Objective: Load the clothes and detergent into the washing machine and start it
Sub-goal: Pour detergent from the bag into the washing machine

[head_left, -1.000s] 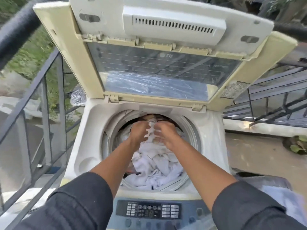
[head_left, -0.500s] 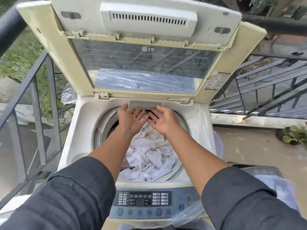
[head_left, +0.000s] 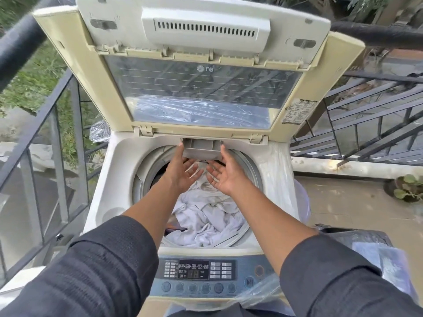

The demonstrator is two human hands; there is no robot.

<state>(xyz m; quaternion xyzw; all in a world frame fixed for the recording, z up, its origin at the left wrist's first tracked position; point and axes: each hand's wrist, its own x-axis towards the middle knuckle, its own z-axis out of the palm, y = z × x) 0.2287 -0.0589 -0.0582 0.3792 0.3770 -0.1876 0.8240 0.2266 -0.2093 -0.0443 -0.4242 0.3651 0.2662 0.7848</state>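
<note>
Both hands have lifted off the laundry, and the grey plastic detergent drawer (head_left: 201,149) now juts from the tub's back rim, so detergent likely comes next. Left hand (head_left: 183,170) touches the drawer's left corner, fingers straight and spread; right hand (head_left: 223,173) cups beneath its right end, fingers apart, gripping nothing. Drawer's long axis runs left-right, opening upward. White crumpled clothes (head_left: 206,216) fill the drum below.
</note>
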